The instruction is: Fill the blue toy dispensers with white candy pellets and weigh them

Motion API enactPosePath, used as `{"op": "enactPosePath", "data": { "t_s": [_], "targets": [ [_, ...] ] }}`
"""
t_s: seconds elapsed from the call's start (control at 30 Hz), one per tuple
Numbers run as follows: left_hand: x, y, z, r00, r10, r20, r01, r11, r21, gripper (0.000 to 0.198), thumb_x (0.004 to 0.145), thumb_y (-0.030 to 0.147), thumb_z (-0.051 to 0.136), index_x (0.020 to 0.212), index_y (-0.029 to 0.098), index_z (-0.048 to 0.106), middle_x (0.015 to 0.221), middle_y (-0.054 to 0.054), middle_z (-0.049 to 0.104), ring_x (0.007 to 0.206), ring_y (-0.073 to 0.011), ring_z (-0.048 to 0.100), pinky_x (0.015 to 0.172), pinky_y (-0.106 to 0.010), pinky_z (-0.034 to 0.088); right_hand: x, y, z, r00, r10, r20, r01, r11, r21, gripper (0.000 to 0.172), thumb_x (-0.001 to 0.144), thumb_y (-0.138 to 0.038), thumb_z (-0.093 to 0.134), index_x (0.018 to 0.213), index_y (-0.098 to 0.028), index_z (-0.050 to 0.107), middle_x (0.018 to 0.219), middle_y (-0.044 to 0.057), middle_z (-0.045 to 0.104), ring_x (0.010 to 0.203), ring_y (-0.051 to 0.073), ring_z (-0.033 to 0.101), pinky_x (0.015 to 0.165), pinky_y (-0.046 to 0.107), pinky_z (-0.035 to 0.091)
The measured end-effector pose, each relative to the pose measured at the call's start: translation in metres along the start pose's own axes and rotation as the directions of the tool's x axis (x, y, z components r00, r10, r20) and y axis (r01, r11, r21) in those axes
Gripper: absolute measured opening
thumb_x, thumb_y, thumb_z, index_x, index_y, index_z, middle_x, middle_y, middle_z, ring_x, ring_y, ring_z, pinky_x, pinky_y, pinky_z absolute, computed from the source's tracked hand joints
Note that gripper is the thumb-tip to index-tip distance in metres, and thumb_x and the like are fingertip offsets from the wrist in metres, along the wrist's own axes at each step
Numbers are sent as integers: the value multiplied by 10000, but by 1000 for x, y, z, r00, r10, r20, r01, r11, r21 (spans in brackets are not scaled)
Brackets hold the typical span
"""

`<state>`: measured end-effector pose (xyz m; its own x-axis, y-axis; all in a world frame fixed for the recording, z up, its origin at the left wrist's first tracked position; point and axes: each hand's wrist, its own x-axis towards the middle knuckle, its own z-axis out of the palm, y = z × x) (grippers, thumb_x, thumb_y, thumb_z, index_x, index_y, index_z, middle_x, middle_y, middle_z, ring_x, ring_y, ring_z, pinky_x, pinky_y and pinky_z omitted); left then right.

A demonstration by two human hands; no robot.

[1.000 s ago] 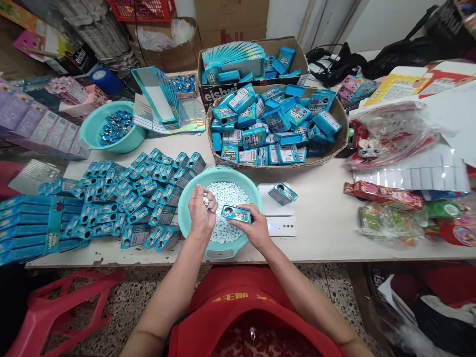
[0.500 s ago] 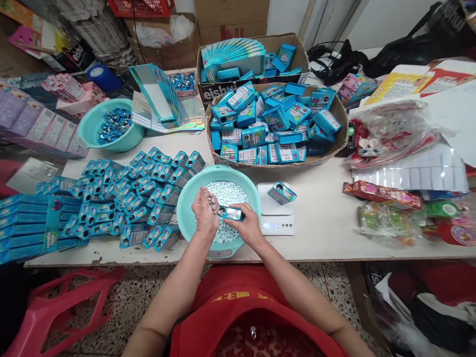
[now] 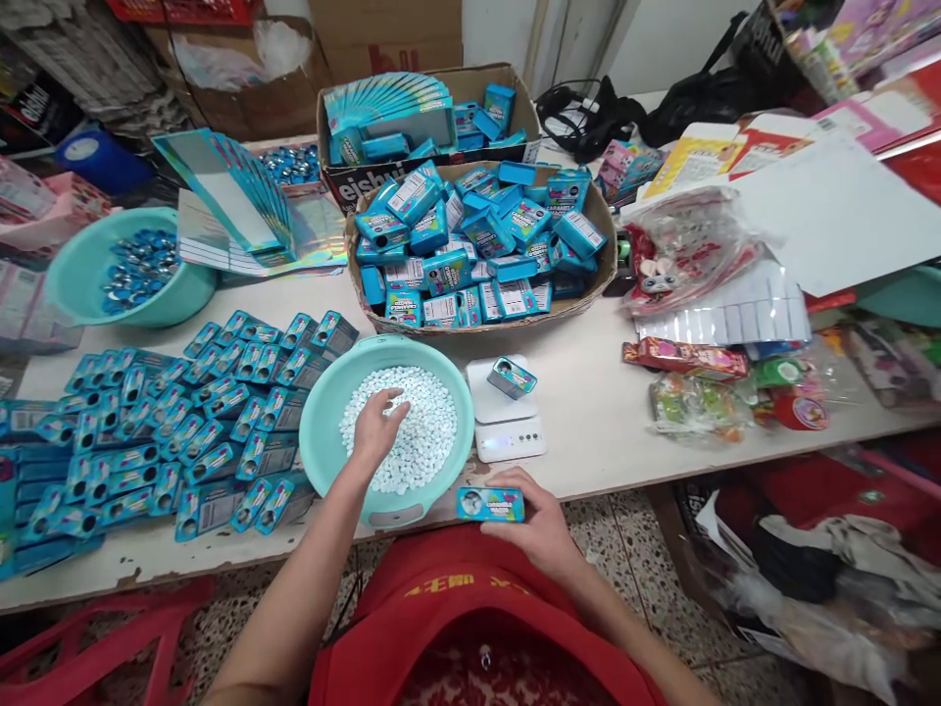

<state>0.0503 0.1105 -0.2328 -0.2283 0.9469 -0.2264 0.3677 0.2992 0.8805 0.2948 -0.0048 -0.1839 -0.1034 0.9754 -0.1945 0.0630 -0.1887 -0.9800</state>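
Note:
My left hand [image 3: 376, 428] reaches into a teal basin [image 3: 323, 412] and rests on the pile of small white candies [image 3: 419, 431], its fingers curled down among them. What they grip, if anything, is hidden. My right hand [image 3: 530, 512] holds a small blue candy box [image 3: 489, 503] at the table's front edge, just right of the basin. A second blue box [image 3: 513, 378] lies on a small white scale [image 3: 507, 431] beside the basin.
Rows of several blue boxes [image 3: 198, 412] cover the table's left. A brown basket [image 3: 599, 284] heaped with blue boxes sits behind the basin. Another teal basin [image 3: 74, 284] with shiny pieces stands far left. Wrapped toys [image 3: 691, 402] and papers crowd the right.
My left hand has dropped from beside the box into the candies. My right hand has drawn the blue box back to the table's front edge. The view has shifted right.

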Motion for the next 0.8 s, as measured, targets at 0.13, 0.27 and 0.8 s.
{"op": "enactPosePath", "data": {
  "t_s": [0.13, 0.27, 0.8],
  "targets": [
    [15, 43, 42, 957, 275, 93, -278, 960, 26, 179, 759, 268, 620, 923, 237, 685, 964, -60, 655, 832, -205, 605, 812, -327, 459, -17, 18, -33, 978, 96, -183, -104, 994, -32, 332, 577, -324, 821, 874, -229, 706, 862, 32, 643, 784, 205, 633, 695, 322, 538],
    [29, 74, 104, 744, 522, 418, -624, 767, 152, 450, 721, 145, 656, 1149, 266, 590, 1200, -84, 577, 1139, -267, 500, 950, -409, 406, -14, 28, -56, 929, 159, -334, -186, 981, -50, 357, 574, -349, 809, 880, -205, 694, 882, 45, 657, 807, 218, 633, 744, 352, 531],
    [-80, 65, -156, 964, 102, -247, -11, 938, 347, 420, 550, 390, 793, 911, 238, 643, 832, -27, 653, 793, -233, 572, 763, -316, 423, 126, 55, -35, 871, -62, -488, -67, 968, -243, 650, 534, -519, 770, 1052, -155, 622, 1052, 101, 650, 969, 269, 612, 912, 463, 466]
  ]
}}
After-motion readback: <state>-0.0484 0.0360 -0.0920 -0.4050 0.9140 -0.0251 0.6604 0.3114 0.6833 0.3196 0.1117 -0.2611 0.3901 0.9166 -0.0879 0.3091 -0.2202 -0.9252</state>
